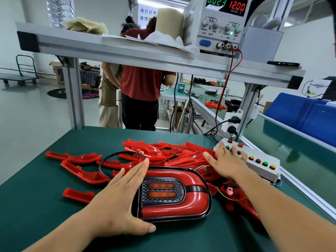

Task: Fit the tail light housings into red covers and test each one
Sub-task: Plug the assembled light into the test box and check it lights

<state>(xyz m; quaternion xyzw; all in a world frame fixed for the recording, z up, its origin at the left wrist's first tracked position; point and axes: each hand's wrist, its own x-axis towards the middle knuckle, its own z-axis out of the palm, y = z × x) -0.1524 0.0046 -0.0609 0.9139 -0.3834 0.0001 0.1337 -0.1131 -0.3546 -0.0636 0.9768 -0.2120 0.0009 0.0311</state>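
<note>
Pressing w/ your right hand [229,161] on the button box [261,165], center-right; left hand [116,200] flat, open, steadies the tail light [192,197], long axis left-right.

The setting is a factory assembly and test station. A green-matted workbench [54,170] stands in an aluminium-profile frame [74,91]. A grey bench power supply with lit digital readouts [221,24] sits on the upper shelf. A white push-button control box [260,165] and a heap of red moulded plastic covers [172,151] occupy the mat. Further benches [300,140] extend behind.
</note>
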